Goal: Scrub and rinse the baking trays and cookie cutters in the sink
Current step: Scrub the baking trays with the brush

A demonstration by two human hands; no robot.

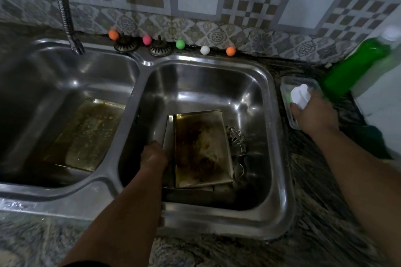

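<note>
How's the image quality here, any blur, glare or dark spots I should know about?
Head view: dim overall, with the near wall of the right basin in deep shadow. Glare streaks the steel above the dirty tray. The green bottle and right hand are smeared by motion blur, and the cookie cutters are hard to make out. Wide-angle distortion bends the sink edges. The left hand is fairly sharp.
</note>
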